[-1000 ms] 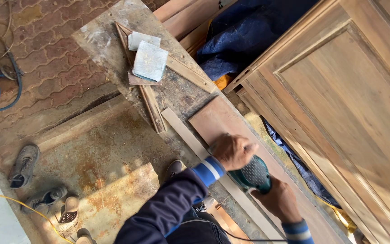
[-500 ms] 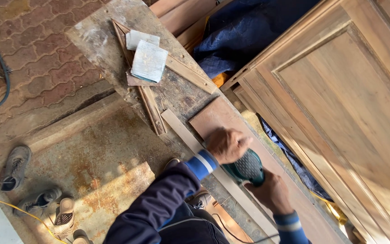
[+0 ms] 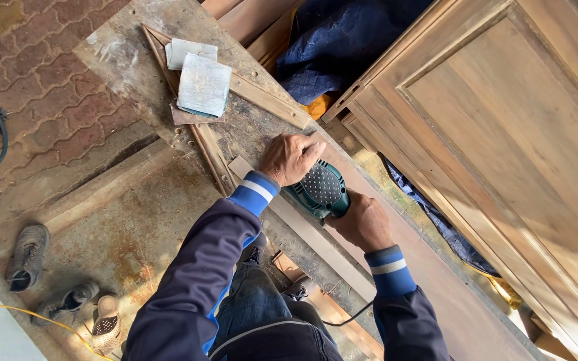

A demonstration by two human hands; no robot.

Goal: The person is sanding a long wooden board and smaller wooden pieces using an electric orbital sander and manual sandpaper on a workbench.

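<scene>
Gripping a green electric sander [image 3: 319, 190] from both ends, the left hand [image 3: 289, 158] is closed over its front and the right hand [image 3: 362, 220] is closed on its rear handle. The sander sits flat on a reddish wooden board [image 3: 436, 281] on the tabletop [image 3: 135, 50]. It looks rigid and rather heavy, so a two-handed hold seems best. Sandpaper sheets [image 3: 202, 83] lie well apart.

no packages, labels, signs or screens anywhere in this view, just bare timber, paving and cloth, and nothing printed shows up on any of it.
</scene>
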